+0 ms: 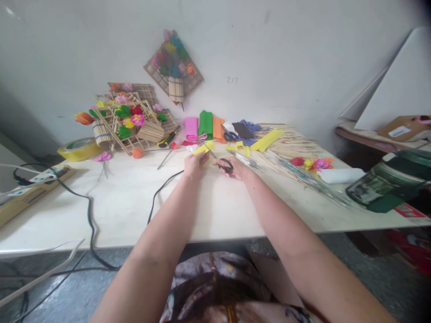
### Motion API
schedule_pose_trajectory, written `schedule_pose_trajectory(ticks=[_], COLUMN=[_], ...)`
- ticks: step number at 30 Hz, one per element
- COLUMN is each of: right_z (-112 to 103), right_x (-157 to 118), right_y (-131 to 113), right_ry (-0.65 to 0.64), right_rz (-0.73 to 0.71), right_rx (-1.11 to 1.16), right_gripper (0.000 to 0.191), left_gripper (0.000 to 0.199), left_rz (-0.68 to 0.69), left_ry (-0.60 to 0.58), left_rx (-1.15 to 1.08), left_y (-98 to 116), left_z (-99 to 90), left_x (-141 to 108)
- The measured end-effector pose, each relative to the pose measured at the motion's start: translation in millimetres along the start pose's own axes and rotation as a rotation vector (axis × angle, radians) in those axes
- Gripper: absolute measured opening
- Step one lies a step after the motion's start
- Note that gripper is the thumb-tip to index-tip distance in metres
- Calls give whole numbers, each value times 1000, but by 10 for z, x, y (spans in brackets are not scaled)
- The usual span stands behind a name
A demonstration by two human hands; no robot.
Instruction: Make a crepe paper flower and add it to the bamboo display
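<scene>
A plain off-white wall (286, 58) with small handwritten digits (232, 80) rises behind a long white-topped table (117, 202), a speckled blue-grey floor (74, 296) shows below, and a flat white panel (397, 76) stands tilted at right.

one left hand (196, 165), one right hand (239, 168); two scissors (230, 164), near and far. far: three paper bundles (206, 126) (pink, green, orange), one phone (243, 130). left: one tape roll (71, 154). right: one jar (373, 181).

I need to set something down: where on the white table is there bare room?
Free patches on the table: front left, between the two black cables; front centre, between the forearms; front right, between the right forearm and the silvery strands. Crowded: the back, with flower panels, paper rolls and thin sticks.
</scene>
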State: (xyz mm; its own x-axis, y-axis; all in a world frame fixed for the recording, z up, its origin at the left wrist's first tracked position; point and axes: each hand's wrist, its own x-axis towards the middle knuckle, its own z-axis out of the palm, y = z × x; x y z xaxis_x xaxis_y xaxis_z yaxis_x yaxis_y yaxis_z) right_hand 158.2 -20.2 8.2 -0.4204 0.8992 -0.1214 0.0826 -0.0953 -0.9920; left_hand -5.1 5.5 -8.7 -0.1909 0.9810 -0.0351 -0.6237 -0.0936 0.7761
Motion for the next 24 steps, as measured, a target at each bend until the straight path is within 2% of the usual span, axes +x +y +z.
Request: schedule_pose_trajectory(ticks=[24], right_z=[26], right_x=[-34], right_y=[-45], right_ry=[5], right_rz=[-23], right_rx=[-11], right_gripper=[31], left_gripper=[12], left_rz=[6], left_ry=[-5], left_rx=[31], left_y=[21], left_z=[12], left_x=[-26])
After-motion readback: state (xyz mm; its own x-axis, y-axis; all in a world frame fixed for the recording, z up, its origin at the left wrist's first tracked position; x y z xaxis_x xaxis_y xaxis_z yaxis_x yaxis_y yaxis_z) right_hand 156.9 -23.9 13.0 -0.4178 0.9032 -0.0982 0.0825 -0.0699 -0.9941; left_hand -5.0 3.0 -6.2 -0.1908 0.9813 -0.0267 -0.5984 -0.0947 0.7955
